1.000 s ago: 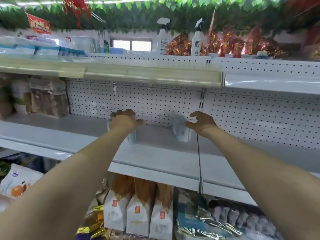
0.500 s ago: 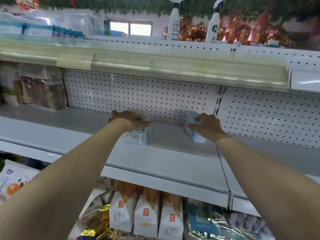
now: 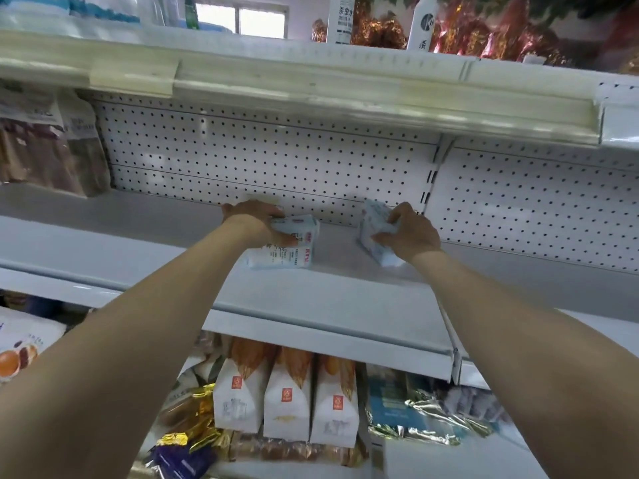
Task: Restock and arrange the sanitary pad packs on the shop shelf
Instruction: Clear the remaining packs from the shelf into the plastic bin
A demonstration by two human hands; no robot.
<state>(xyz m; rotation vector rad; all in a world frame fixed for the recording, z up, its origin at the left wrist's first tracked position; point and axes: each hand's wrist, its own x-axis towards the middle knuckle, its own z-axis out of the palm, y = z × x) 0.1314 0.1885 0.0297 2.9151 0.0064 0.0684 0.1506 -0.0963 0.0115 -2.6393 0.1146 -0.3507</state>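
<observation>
Both arms reach up to the grey middle shelf [image 3: 311, 299]. My left hand [image 3: 256, 221] grips the top of a white and pale blue pad pack [image 3: 290, 250] with red print, which leans on the shelf near the pegboard back. About a hand's width to the right, my right hand [image 3: 411, 233] grips a second pale blue pad pack [image 3: 371, 219]. That pack stands tilted, its lower corner near the shelf, close to the seam between two shelf sections.
A white pegboard [image 3: 276, 167] backs the shelf. Brown packaged goods [image 3: 52, 150] stand at its far left. The shelf above [image 3: 311, 91] overhangs, with spray bottles [image 3: 340, 19] on top. Below sit white paper bread bags [image 3: 287, 399] and foil-wrapped packs [image 3: 422, 416].
Both hands have moved slightly toward me and lower with their packs. The left pack now leans flatter, its printed face showing. The camera has tilted downward.
</observation>
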